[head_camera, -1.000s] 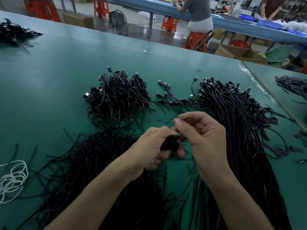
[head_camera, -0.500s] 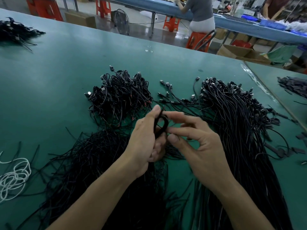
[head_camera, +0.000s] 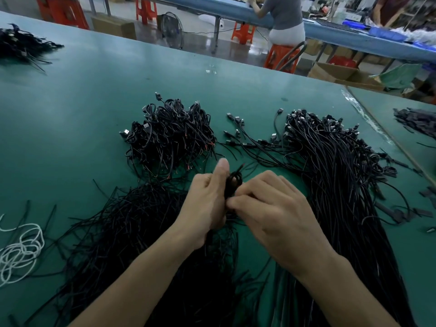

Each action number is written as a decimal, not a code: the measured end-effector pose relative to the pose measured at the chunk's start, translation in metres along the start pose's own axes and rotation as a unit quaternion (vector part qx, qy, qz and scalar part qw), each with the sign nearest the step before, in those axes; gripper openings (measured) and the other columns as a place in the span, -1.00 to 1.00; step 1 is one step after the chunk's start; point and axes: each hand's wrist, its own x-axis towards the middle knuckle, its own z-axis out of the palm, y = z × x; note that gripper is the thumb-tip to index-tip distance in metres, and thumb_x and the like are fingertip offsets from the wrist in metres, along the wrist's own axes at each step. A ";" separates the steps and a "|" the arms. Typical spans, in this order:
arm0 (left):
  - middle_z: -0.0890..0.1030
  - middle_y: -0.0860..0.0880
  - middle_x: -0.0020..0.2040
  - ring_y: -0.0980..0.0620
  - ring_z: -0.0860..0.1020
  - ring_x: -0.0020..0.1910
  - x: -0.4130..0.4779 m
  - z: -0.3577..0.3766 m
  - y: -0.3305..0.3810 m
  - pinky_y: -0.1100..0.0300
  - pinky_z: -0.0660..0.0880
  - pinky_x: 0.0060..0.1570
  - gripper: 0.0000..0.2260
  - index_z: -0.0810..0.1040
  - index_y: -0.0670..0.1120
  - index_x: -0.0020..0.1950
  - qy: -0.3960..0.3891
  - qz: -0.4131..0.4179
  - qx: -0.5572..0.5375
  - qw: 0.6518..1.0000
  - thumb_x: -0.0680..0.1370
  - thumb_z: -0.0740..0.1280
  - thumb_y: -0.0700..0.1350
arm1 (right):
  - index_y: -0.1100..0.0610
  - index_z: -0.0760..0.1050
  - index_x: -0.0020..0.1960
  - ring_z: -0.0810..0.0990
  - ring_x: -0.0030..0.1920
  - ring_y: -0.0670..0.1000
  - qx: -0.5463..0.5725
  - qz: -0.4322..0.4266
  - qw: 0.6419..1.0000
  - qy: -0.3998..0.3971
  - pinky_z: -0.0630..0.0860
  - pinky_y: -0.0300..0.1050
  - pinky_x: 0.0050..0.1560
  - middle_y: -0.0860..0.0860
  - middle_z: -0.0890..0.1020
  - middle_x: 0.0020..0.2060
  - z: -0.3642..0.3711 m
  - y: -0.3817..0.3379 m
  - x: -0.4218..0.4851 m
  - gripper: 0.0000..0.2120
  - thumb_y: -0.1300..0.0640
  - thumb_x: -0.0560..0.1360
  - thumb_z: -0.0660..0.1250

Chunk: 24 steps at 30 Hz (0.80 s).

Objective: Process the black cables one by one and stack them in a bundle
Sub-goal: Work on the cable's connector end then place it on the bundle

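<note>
While the forearms hang over loose black strands (head_camera: 132, 232) on the green surface (head_camera: 82, 102), the left hand (head_camera: 207, 206) closes its grip round the lower part of a small coiled cable (head_camera: 233, 182), thumb straight up beside it. The right hand (head_camera: 271, 213) pinches the coil's base with curled fingers. If either grip slackens, the springy loops probably unwind. The free end poking up could snag the bundle pile (head_camera: 172, 133) beyond.

Left hand (head_camera: 207, 204) and right hand (head_camera: 271, 213) grip 1 coiled black cable (head_camera: 232, 182) (thumb raised) above the green table (head_camera: 82, 102).
</note>
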 end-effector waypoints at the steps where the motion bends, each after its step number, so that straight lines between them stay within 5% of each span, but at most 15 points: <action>1: 0.27 0.01 -0.54 0.07 0.20 -0.61 0.000 -0.001 -0.001 0.29 0.13 -0.55 -0.42 0.39 -0.06 -0.48 -0.023 -0.009 0.026 0.999 0.65 0.12 0.23 | 0.12 0.67 -0.11 0.55 -0.09 0.05 -0.010 -0.020 1.000 -0.006 0.45 -0.06 -0.13 -0.02 0.62 -0.16 -0.001 0.001 0.001 -0.96 0.20 0.50 0.44; 6: 0.31 0.04 -0.56 0.11 0.18 -0.64 0.001 -0.009 -0.002 0.34 0.13 -0.59 -0.53 0.43 -0.05 -0.44 -0.144 -0.102 0.106 0.979 0.66 0.20 0.05 | 0.07 0.67 -0.12 0.58 0.06 0.02 0.044 -0.057 0.996 -0.046 0.43 -0.09 0.11 -0.02 0.64 -0.03 -0.008 0.008 0.005 -0.95 0.15 0.47 0.43; 10: 0.32 0.02 -0.53 0.11 0.16 -0.63 0.000 -0.009 -0.002 0.42 0.10 -0.57 -0.56 0.42 0.02 -0.44 -0.190 -0.148 0.063 0.968 0.65 0.13 -0.01 | 0.05 0.69 -0.13 0.57 -0.04 -0.12 0.170 0.082 0.981 -0.035 0.45 -0.12 0.05 -0.10 0.64 -0.10 -0.007 0.011 0.003 -0.95 0.17 0.42 0.48; 14: 0.20 0.06 -0.39 0.18 0.09 -0.57 0.001 -0.012 -0.001 0.43 0.06 -0.63 -0.57 0.35 0.05 -0.34 -0.276 -0.223 -0.053 0.933 0.59 0.12 0.29 | 0.06 0.70 -0.22 0.62 -0.09 -0.08 0.303 0.218 0.927 -0.043 0.51 -0.24 -0.04 -0.11 0.63 -0.16 -0.006 0.016 0.004 -0.86 0.27 0.34 0.58; 16: 0.21 0.07 -0.35 0.19 0.10 -0.53 0.000 -0.014 0.002 0.42 0.08 -0.62 -0.62 0.40 0.06 -0.27 -0.331 -0.200 -0.012 0.922 0.49 0.27 0.34 | 0.08 0.69 -0.24 0.64 -0.10 -0.06 0.344 0.242 0.904 -0.075 0.52 -0.24 -0.04 -0.11 0.66 -0.17 -0.010 0.022 0.004 -0.85 0.30 0.32 0.58; 18: 0.22 0.07 -0.36 0.15 0.14 -0.49 -0.004 -0.015 0.006 0.35 0.12 -0.58 -0.69 0.45 0.04 -0.14 -0.369 -0.137 0.090 0.915 0.38 0.49 0.18 | 0.08 0.69 -0.24 0.67 -0.12 -0.06 0.375 0.243 0.887 -0.113 0.56 -0.19 -0.03 -0.10 0.70 -0.16 -0.015 0.024 0.004 -0.85 0.29 0.33 0.58; 24: 0.37 0.05 -0.41 0.09 0.30 -0.48 -0.006 -0.013 0.004 0.26 0.27 -0.48 -0.76 0.60 0.11 -0.26 -0.343 -0.048 0.201 0.917 0.51 0.48 -0.20 | 0.00 0.71 -0.13 0.62 -0.13 -0.07 0.178 0.175 0.961 -0.121 0.55 0.00 -0.04 -0.13 0.69 -0.22 -0.014 0.008 0.001 -0.90 0.18 0.41 0.53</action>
